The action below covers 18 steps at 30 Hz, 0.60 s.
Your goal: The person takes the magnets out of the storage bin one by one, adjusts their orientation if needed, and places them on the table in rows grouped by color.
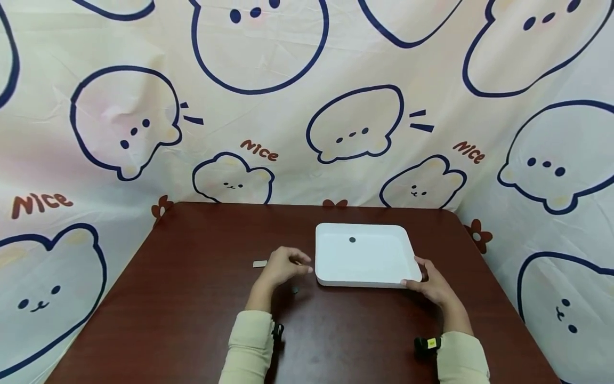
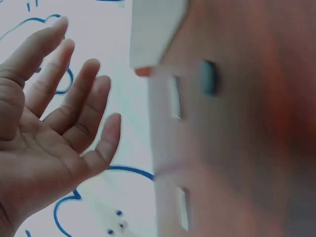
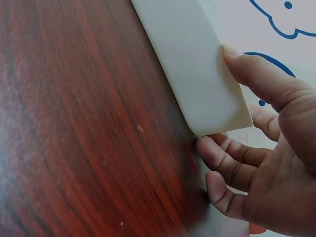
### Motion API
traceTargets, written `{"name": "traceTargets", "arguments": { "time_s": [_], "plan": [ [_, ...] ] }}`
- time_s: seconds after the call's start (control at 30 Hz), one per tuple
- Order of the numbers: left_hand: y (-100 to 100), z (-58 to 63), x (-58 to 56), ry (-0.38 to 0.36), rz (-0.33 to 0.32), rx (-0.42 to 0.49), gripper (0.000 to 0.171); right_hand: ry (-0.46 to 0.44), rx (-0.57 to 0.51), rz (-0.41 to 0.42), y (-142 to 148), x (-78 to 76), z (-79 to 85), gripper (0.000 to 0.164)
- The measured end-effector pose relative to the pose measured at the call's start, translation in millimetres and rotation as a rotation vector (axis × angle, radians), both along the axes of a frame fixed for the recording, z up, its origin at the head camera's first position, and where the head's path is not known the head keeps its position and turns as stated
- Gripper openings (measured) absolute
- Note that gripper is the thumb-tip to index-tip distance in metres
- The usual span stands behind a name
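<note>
A white shallow tray [image 1: 364,261] sits on the brown table, a small dark round piece [image 1: 352,240] inside it towards the back. My right hand [image 1: 433,282] grips the tray's near right corner. In the right wrist view the thumb [image 3: 256,74] lies at the rim and the fingers are curled at the corner from below. My left hand [image 1: 285,266] hovers just left of the tray. Its fingers [image 2: 101,98] are loosely bent and hold nothing in the left wrist view. Beneath it lies a small teal piece [image 2: 209,78].
Two pale thin strips, a farther strip [image 2: 176,97] and another strip [image 2: 184,208], lie on the table [image 1: 201,298]. In the head view one pale strip [image 1: 259,264] shows beside the left hand. Printed cloth [image 1: 288,117] hangs behind the table.
</note>
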<state>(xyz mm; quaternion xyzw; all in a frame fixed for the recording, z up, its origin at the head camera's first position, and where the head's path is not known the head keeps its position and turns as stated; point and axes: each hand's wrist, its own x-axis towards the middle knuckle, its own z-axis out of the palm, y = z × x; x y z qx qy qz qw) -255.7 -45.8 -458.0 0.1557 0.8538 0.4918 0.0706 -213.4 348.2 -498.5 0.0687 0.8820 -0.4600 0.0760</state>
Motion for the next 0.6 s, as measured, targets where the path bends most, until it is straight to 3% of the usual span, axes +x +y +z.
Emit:
{"name": "traceTargets", "arguments": {
  "time_s": [0.1,0.23,0.6],
  "plan": [
    [9.0,11.8,-8.2,0.016,-0.012,0.032,0.018,0.008,0.002,-0.001,-2.8,0.0,-1.0,0.095],
    [24.6,17.2,-19.3,0.022,-0.017,0.050,0.022,0.025,0.007,0.013,-1.9,2.0,-1.9,0.095],
    [57.4,15.1,-49.0,-0.038,-0.008,-0.005,0.034,0.016,0.020,-0.001,-0.5,-0.5,-3.2,0.095]
  ]
}}
